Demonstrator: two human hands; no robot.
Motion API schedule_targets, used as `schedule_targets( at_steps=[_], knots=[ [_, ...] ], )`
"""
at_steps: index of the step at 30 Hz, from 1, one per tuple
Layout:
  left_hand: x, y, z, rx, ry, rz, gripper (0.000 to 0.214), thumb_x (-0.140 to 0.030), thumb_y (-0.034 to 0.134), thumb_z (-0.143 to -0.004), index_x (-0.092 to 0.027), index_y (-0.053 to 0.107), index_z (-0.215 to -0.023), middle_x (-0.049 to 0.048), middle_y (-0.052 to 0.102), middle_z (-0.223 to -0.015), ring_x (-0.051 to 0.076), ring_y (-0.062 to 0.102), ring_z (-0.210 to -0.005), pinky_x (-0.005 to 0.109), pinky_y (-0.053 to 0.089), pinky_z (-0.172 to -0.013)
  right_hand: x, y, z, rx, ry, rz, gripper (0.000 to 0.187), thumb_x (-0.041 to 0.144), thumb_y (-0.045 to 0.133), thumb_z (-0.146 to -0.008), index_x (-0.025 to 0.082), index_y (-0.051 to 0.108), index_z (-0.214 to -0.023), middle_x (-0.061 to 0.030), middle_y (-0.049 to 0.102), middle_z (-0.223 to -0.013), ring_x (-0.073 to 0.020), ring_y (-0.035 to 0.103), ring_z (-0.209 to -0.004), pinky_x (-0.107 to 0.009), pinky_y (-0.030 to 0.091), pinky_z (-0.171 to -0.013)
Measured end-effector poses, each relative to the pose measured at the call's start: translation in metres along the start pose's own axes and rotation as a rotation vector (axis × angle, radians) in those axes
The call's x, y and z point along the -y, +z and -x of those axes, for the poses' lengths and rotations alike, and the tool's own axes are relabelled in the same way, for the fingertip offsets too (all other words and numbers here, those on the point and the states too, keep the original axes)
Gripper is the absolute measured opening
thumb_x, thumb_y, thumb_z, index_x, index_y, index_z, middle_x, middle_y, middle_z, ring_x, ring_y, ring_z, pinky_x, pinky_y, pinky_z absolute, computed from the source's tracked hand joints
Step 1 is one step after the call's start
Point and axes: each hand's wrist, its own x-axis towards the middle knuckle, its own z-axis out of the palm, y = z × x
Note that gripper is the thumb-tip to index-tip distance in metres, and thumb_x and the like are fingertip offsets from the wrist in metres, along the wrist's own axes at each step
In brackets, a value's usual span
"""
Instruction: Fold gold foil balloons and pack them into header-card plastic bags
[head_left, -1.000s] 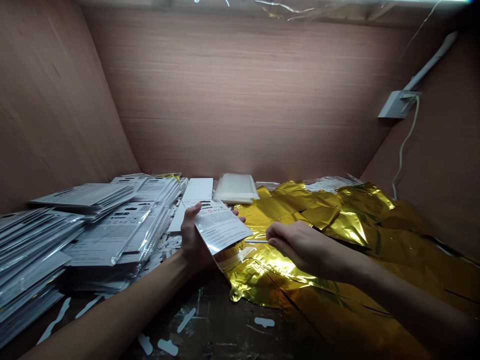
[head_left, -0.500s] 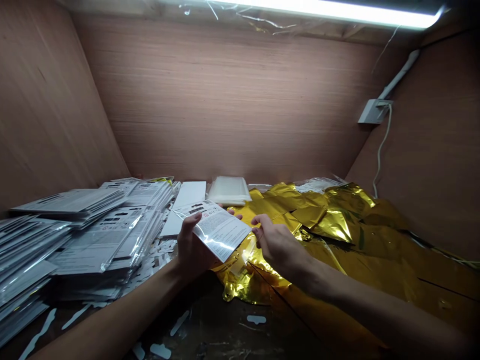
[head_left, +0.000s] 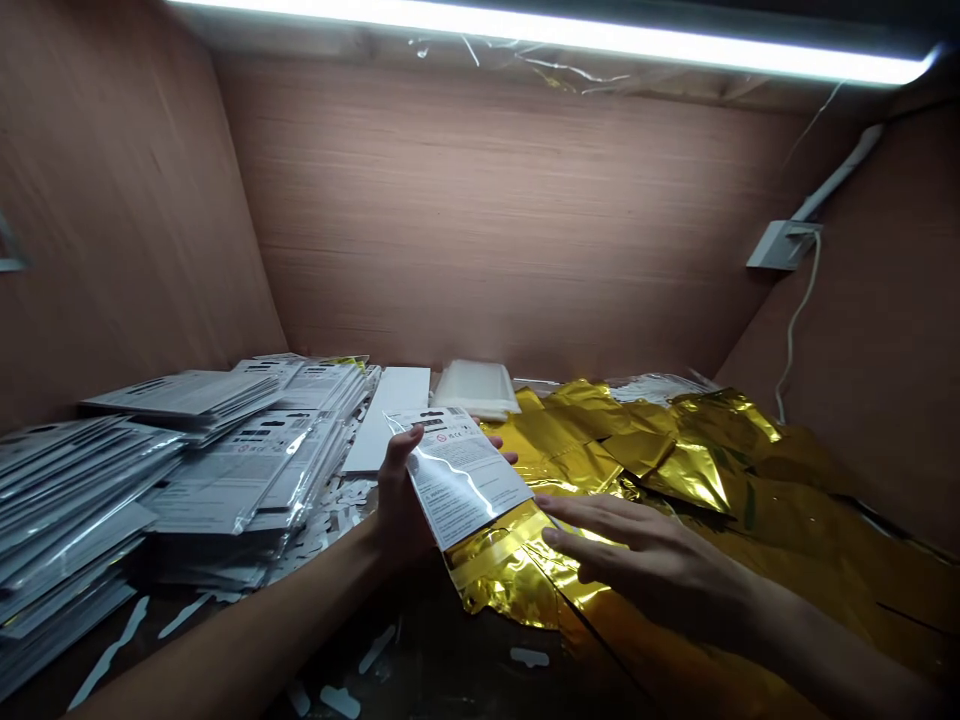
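Observation:
My left hand (head_left: 401, 495) grips a clear plastic bag with a printed white label card (head_left: 459, 475), its fingers behind the card. The bag's lower end lies over crumpled gold foil (head_left: 510, 580), and the foil seems to be inside it, though the glare makes this hard to confirm. My right hand (head_left: 645, 565) is open, fingers spread, lying on or just above the gold foil balloons (head_left: 697, 470). It holds nothing and is close to the bag's lower edge.
Stacks of packaged printed cards in plastic (head_left: 240, 470) rise at the left. A white board (head_left: 394, 420) and a stack of clear bags (head_left: 474, 390) lie behind my hands. White plastic strips (head_left: 112, 650) are scattered on the dark table (head_left: 450, 650), inside pinkish wooden walls (head_left: 480, 230).
My right hand has left the bag's edge and moved down and right, opening flat over the foil. My left hand has turned the label card more upright.

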Motion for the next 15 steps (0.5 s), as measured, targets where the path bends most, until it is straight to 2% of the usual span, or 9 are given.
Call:
schedule_targets(
  at_steps=[4, 8, 11, 13, 15],
  knots=[
    [0.001, 0.000, 0.000, -0.042, 0.003, -0.005, 0.070, -0.060, 0.059, -0.084, -0.011, 0.057, -0.134, 0.0237, 0.068, -0.129, 0.045, 0.060, -0.127, 0.063, 0.037, -0.111, -0.004, 0.003, -0.009, 0.002, -0.042, -0.107, 0.047, 0.010, 0.055, -0.101, 0.027, 0.058, -0.145, -0.0107, 0.058, -0.148, -0.0240, 0.055, -0.137, -0.039, 0.052, -0.109],
    [0.002, 0.004, 0.002, 0.004, -0.060, -0.022, 0.070, -0.061, 0.058, -0.084, -0.010, 0.058, -0.132, 0.0217, 0.070, -0.125, 0.046, 0.058, -0.128, 0.062, 0.037, -0.111, -0.015, 0.001, -0.024, 0.024, 0.074, -0.226, 0.045, 0.017, 0.066, -0.098, 0.031, 0.062, -0.141, -0.0092, 0.052, -0.155, -0.0256, 0.053, -0.140, -0.044, 0.052, -0.109],
    [0.003, 0.006, 0.003, 0.029, -0.097, -0.017, 0.069, -0.061, 0.054, -0.085, -0.010, 0.059, -0.132, 0.0211, 0.071, -0.124, 0.046, 0.057, -0.129, 0.059, 0.036, -0.112, -0.021, 0.001, -0.039, -0.037, 0.181, -0.349, 0.032, 0.020, 0.072, -0.094, 0.031, 0.074, -0.124, -0.0069, 0.060, -0.147, -0.0251, 0.063, -0.128, -0.043, 0.057, -0.101],
    [0.003, 0.005, 0.003, 0.052, -0.116, 0.002, 0.070, -0.059, 0.056, -0.083, -0.011, 0.059, -0.132, 0.0213, 0.070, -0.124, 0.046, 0.058, -0.128, 0.060, 0.037, -0.111, -0.021, 0.002, -0.046, -0.095, 0.220, -0.413, 0.022, 0.021, 0.076, -0.091, 0.031, 0.079, -0.111, -0.0050, 0.069, -0.135, -0.0234, 0.070, -0.116, -0.040, 0.061, -0.094],
    [0.002, 0.004, 0.002, 0.074, -0.135, 0.019, 0.071, -0.057, 0.058, -0.080, -0.012, 0.057, -0.134, 0.0211, 0.070, -0.124, 0.046, 0.059, -0.125, 0.063, 0.037, -0.110, -0.018, 0.002, -0.050, -0.105, 0.250, -0.452, 0.019, 0.022, 0.079, -0.089, 0.031, 0.081, -0.105, -0.0036, 0.073, -0.127, -0.0228, 0.073, -0.112, -0.038, 0.062, -0.093]
  ],
)
